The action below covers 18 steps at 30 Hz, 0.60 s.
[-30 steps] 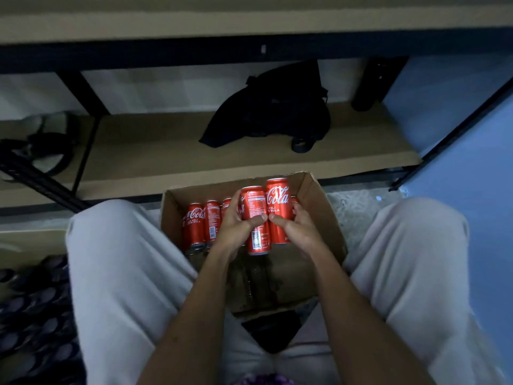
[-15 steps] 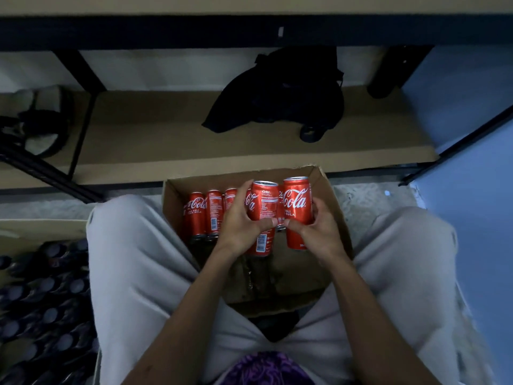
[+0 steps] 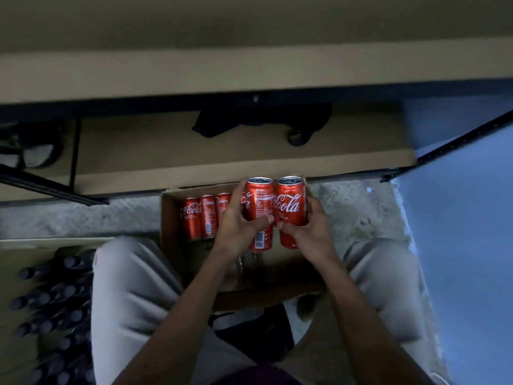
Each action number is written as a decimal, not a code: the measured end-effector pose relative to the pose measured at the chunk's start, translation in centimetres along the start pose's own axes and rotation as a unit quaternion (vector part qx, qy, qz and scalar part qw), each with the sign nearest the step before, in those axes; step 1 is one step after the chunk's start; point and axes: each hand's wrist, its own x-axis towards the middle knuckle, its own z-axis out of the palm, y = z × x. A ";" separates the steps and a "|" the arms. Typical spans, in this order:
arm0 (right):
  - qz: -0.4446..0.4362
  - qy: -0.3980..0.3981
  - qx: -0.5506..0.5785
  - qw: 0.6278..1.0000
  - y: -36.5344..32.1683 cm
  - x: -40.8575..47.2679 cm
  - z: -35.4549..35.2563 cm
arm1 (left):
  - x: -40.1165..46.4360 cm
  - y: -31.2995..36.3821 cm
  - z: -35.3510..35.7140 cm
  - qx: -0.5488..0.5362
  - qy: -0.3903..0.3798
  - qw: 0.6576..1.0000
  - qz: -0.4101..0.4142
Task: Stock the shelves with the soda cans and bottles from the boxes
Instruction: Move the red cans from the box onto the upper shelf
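While gripped upright in both hands (image 3: 273,229), two red cans (image 3: 273,209) show "Coca-Cola" script.

We see two held cans (image 3: 273,212): glossy red-printed metal, bare silver rims. Box (image 3: 172,218): matt brown cardboard, creased. Shelf boards (image 3: 222,162): matt tan, wood-like, w/ dark metal frame. Floor (image 3: 352,209): rough, speckled grey. Trousers (image 3: 130,295): pale matt cloth. Bottles (image 3: 52,301) at left: dark, slight sheen, material unclear.
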 end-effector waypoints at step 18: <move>-0.109 -0.064 0.054 0.991 -26.7 -14.7 -11.5 | -12.8 27.1 -3.1 -0.021 0.010 0.997 0.067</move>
